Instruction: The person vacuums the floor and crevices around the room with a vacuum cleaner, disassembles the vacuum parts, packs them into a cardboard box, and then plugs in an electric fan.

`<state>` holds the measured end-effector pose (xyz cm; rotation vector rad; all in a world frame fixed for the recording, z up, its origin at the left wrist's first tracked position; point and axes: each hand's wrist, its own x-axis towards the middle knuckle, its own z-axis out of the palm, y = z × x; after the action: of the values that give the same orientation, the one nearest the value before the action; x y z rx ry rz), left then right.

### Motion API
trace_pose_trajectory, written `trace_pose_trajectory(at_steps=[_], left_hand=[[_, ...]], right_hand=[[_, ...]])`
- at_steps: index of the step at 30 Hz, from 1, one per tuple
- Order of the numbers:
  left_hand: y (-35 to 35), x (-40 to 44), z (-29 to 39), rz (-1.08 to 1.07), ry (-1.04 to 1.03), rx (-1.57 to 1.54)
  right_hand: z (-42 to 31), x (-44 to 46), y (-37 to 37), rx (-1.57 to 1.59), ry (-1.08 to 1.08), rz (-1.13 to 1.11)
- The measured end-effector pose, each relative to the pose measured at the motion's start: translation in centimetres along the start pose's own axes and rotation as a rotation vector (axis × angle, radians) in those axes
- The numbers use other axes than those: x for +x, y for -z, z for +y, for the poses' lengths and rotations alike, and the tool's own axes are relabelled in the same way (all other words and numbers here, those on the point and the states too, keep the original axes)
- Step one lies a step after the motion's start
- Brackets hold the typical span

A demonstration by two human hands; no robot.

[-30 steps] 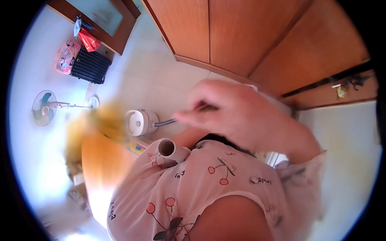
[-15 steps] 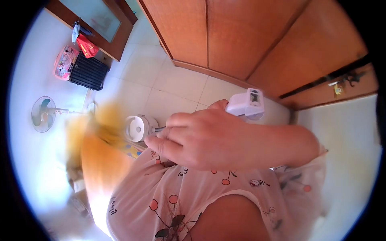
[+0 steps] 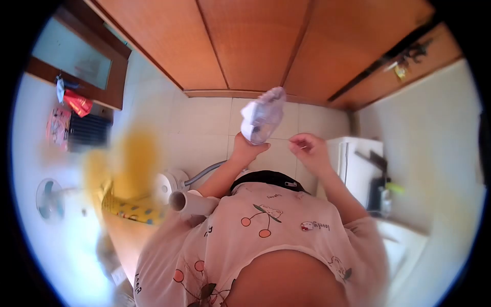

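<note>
My left hand [image 3: 249, 149] is wrapped around the lower end of a white and lilac handheld head with a clear plastic part [image 3: 263, 120]. Motion blurs that head, so its exact kind is unclear. To its right, my right hand [image 3: 310, 152] hangs in the air with fingers loosely curled and slightly apart; I make out nothing in it. A grey ribbed hose [image 3: 205, 171] runs from a round white appliance [image 3: 171, 185] and passes behind my left forearm. Beside my left upper arm, a white tube [image 3: 193, 203] points its open end leftward.
Wooden cabinet doors [image 3: 255, 46] stand ahead across the tiled floor [image 3: 212, 117]. On the right is a white cabinet [image 3: 353, 163] with dark items on it. A blurred yellow object [image 3: 135, 163] is close on the left, a fan [image 3: 50, 199] beyond it. A black suitcase [image 3: 91, 132] stands farther back.
My right hand has drawn back from across my body to the right. The handheld head has moved left and tilted upward in my left hand. The white tube has come into view.
</note>
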<state>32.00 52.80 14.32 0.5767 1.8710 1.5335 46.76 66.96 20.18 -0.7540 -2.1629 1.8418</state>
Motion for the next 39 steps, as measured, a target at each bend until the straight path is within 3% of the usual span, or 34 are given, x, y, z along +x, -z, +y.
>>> trace_pose_trajectory(at_steps=[5, 8, 13, 15, 19, 23, 26, 29, 32, 35, 36, 37, 39], left_hand=[[-1.1, 2.1, 2.0, -0.338, 0.320, -0.603], [-2.1, 2.4, 2.6, -0.453, 0.313, -0.705], [-1.9, 5.7, 0.9, -0.343, 0.223, -0.663], [-1.6, 7.3, 0.7, -0.274, 0.217, -0.693], [-3.1, 8.8, 1.1, -0.213, 0.317, -0.790], [-4.6, 11.1, 0.9, -0.233, 0.369, -0.733], [-5.1, 12.5, 0.8, -0.221, 0.399, -0.724], [-5.7, 14.3, 0.2, -0.278, 0.430, -0.768], [-6.5, 16.1, 1.9, -0.356, 0.447, -0.818], [-7.4, 20.1, 0.5, -0.444, 0.437, -0.787], [-9.4, 19.1, 2.3, -0.726, 0.264, -0.786], [-11.6, 18.5, 5.0, -0.490, 0.445, -0.673], [-17.5, 19.5, 5.8, -0.373, 0.438, -0.678]], right_hand=[[2.0, 1.5, -2.2, 0.003, 0.006, 0.036], [1.1, 1.4, -2.3, -0.057, -0.016, 0.095], [-2.0, 1.6, -2.1, -0.151, -0.025, 0.235], [-2.7, 2.9, -1.9, -0.024, 0.028, -0.154], [-5.3, 4.5, -4.2, 0.392, 0.448, -0.562], [-6.6, 5.7, -4.0, 0.418, 0.340, -0.921], [-4.9, 6.6, -5.2, 0.464, 0.358, -0.925], [-4.5, 6.5, -3.6, 0.398, 0.297, -0.745], [-2.4, 7.3, -2.3, 0.380, 0.379, -0.425], [-0.2, 7.3, 3.6, 0.648, 0.280, 0.109], [0.3, 7.1, 5.7, 0.757, 0.234, 0.289], [1.5, 6.7, 7.8, 0.719, 0.108, 0.287], [4.8, 5.4, 12.0, 0.646, -0.145, 0.280]])
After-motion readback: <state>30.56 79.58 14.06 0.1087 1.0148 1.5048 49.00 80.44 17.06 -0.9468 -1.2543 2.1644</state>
